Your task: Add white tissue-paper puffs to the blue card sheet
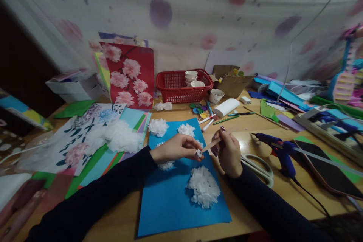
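Above a blue sheet [172,211], my two hands meet. A thin, flat, pale wooden stick [210,145] is pinched between the fingers of my right hand [229,155], its far end reaching my left fingertips. My left hand [176,146] is closed, thumb and fingers together at the stick's end; a small whitish bit shows there, too small to name. Below them a large white tissue-paper flower [203,187] lies on the sheet. Smaller white flowers [158,127] sit toward its far end, some partly hidden behind my left hand.
Scissors [265,170] and a blue glue gun [276,145] with its cord lie at right, near a dark phone [326,162]. Behind stand a red basket [178,92] with cups and a red flower picture [132,75]. Coloured papers and white tissue [121,136] spread at left.
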A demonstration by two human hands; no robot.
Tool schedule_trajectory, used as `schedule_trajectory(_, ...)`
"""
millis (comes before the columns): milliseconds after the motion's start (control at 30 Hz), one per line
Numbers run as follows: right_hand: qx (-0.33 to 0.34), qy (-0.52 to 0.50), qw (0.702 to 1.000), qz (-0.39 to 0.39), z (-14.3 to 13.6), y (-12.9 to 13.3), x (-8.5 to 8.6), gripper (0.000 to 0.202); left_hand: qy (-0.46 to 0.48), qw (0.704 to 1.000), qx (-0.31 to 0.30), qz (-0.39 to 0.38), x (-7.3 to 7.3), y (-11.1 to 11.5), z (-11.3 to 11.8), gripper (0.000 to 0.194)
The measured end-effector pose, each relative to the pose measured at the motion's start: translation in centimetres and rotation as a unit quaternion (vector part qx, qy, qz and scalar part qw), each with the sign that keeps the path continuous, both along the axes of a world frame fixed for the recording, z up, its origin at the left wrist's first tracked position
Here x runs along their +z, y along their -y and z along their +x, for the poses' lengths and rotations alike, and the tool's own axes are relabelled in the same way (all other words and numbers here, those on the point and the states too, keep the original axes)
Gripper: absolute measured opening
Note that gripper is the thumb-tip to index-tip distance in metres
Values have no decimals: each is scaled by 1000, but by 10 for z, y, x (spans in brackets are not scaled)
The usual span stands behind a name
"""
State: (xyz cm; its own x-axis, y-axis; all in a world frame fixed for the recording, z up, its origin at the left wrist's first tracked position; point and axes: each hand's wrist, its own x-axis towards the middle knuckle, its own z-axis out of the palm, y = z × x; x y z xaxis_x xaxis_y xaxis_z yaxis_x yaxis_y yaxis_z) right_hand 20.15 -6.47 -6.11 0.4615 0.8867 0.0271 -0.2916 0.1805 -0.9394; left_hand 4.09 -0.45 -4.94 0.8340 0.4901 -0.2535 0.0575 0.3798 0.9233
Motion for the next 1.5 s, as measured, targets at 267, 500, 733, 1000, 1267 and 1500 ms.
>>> schedule_trajectory(267, -6, 27, 999, 28, 0, 0, -2, 36, -15, 1000, 17, -19, 10, 2, 0, 14)
schedule_trajectory(500, -16, 71, 995, 61, -2, 1, -1, 38, -16, 998, 17, 64, 11, -3, -3, 20)
schedule_trajectory(733, -58, 87, 992, 75, 2, 0, -1, 39, -28, 989, 48, 139, 14, -17, -10, 21)
schedule_trajectory(1000, -1, 249, 969, 7, 0, 0, -17, 40, -75, 979, 17, 191, 22, -26, -17, 11)
schedule_trajectory(1267, -6, 287, 958, 18, 1, -2, -20, 36, -136, 937, -41, 318, 4, -20, -12, 21)
schedule_trajectory(1500, -32, 276, 960, 23, 0, 0, -18, 37, -139, 894, 5, 425, -5, -11, -6, 16)
